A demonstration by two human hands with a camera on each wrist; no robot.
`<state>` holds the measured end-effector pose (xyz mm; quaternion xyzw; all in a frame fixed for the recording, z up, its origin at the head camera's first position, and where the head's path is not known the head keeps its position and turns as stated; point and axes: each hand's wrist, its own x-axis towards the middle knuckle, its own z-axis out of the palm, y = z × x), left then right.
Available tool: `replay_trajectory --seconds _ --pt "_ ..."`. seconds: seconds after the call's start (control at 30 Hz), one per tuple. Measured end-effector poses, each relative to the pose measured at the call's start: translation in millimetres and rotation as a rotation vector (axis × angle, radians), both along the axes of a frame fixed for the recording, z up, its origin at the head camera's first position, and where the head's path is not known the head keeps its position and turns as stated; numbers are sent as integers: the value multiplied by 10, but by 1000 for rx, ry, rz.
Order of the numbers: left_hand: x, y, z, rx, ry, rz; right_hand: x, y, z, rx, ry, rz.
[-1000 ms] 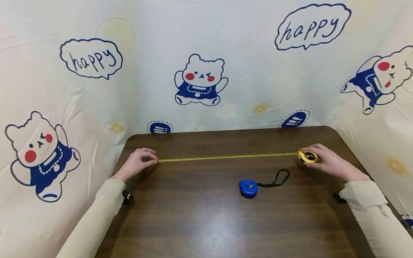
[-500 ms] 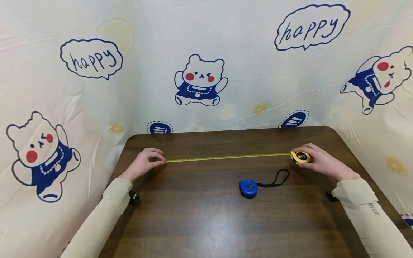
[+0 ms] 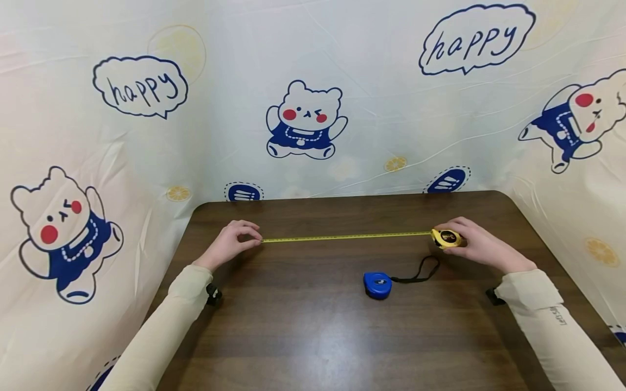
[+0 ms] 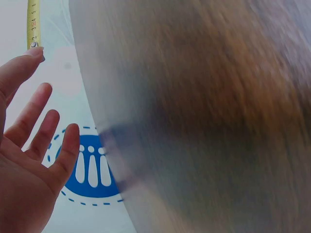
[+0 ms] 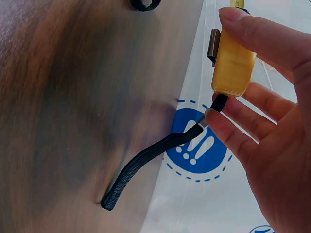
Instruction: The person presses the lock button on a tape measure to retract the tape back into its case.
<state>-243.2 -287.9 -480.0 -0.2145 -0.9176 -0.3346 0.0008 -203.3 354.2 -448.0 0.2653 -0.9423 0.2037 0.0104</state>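
Note:
A yellow tape measure (image 3: 446, 238) is gripped by my right hand (image 3: 481, 245) on the right side of the table. Its yellow blade (image 3: 342, 237) stretches straight across to the left. The thumb and finger of my left hand (image 3: 232, 243) pinch the blade's end. In the left wrist view the thumb (image 4: 26, 65) lies at the blade's tip, and the other fingers are spread. From the yellow case (image 5: 234, 65) a black wrist strap (image 5: 146, 158) hangs in the right wrist view. Nearer me lies a blue tape measure (image 3: 377, 285), which neither hand touches.
The brown wooden table (image 3: 303, 326) has rounded far corners. A black cord loop (image 3: 420, 271) trails right from the blue tape measure. Printed fabric (image 3: 371, 108) with bears and speech bubbles encloses the table at the back and both sides.
Both hands have come closer together, the left one moving right and the right one moving left. The stretch of blade between them has become shorter. The blue tape measure stays in place.

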Motion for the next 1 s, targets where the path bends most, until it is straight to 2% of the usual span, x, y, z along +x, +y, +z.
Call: replay_trajectory --seconds 0.1,0.33,0.57,0.8,1.0 --pt "-14 44 -2 6 8 -9 -3 -32 -5 -2 13 9" --pt "-7 132 -4 24 -9 -7 4 -113 -25 -2 -16 14" --pt "-19 271 8 25 -6 -41 10 -214 -29 7 -21 19" --pt "-34 412 50 44 -53 -37 -3 -305 3 -1 -14 36" --pt "-59 521 45 56 -54 -55 -8 -376 34 2 -20 37"
